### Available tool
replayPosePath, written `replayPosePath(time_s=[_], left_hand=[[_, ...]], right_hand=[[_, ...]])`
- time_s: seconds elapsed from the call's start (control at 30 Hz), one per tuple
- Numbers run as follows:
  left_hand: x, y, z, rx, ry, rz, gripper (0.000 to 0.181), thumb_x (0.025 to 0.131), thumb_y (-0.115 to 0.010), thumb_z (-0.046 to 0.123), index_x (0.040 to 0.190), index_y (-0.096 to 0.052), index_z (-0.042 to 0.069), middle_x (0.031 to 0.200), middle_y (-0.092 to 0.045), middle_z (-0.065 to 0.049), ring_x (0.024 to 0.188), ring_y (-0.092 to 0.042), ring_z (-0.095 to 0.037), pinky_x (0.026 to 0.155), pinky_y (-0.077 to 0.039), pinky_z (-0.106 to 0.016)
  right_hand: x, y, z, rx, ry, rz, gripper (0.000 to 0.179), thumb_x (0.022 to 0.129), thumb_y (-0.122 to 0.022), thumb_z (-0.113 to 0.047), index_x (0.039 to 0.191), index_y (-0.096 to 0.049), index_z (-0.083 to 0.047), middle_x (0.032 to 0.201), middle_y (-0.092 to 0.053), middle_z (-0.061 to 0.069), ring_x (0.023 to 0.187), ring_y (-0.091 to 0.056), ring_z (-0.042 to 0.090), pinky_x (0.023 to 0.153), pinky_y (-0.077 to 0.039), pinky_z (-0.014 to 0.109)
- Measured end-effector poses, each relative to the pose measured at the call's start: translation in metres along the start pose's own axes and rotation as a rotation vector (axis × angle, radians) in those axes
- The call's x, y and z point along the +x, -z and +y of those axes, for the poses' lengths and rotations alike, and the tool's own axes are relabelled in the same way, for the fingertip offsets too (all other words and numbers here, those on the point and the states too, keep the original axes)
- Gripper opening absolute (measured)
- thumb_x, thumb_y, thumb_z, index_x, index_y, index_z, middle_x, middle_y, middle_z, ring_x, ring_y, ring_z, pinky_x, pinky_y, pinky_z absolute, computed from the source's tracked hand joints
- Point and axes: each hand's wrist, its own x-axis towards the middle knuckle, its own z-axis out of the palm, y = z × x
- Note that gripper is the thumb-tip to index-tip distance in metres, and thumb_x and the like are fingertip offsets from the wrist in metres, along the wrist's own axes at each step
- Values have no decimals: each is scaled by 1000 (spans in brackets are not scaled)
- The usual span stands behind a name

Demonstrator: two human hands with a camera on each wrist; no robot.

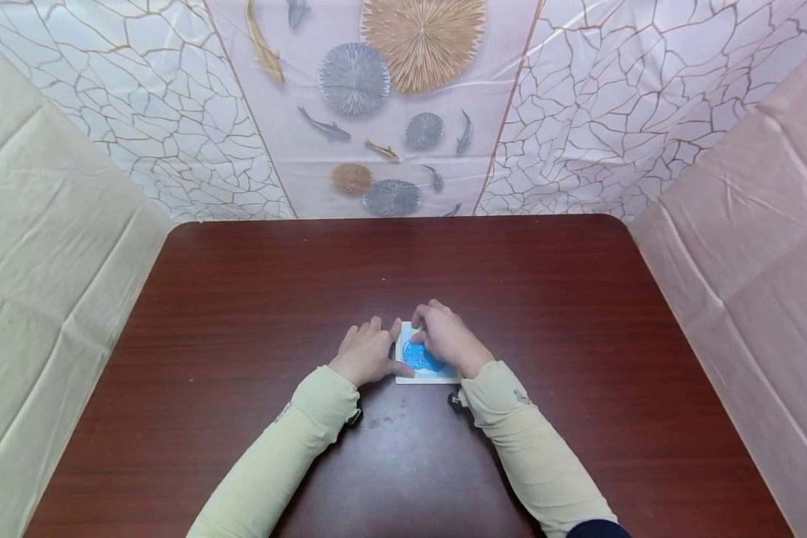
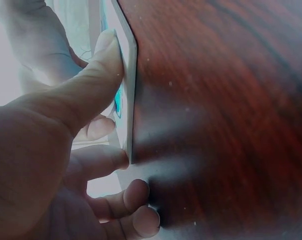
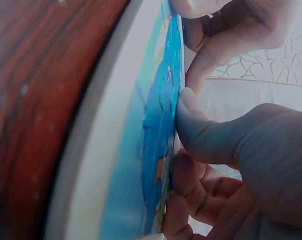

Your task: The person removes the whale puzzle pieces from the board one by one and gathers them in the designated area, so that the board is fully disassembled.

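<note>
A small pale-edged puzzle board (image 1: 427,380) with a blue picture lies flat on the table. My left hand (image 1: 368,354) is at its left side; the thumb rests over the near left part and the index fingertip meets the far left corner. In the left wrist view that thumb (image 2: 103,62) lies along the face of the board, other fingers spread beside it. Over the right part of the board, my right hand (image 1: 449,340) has its fingers bent, thumb and fingertips on the picture. The blue puzzle pieces (image 3: 161,115) show seams; I cannot tell whether the right fingers pinch one.
The dark red-brown table (image 1: 276,276) stretches around the board on all sides. A patterned cloth wall (image 1: 390,149) stands behind its far edge, with pale quilted side panels (image 1: 733,246) left and right. Both forearms wear pale yellow sleeves (image 1: 309,411).
</note>
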Motion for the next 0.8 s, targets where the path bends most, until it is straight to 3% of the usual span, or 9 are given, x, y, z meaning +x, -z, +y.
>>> replayPosePath(time_s=[0.8], left_hand=[[0, 0, 1, 4, 7, -4, 99, 72, -71, 67, 149, -41, 11, 105, -55, -15, 92, -54, -28, 73, -39, -37]], right_hand=[[2, -1, -1, -59, -15, -6, 13, 89, -69, -8, 99, -61, -10, 95, -51, 4, 78, -55, 18, 72, -50, 33]])
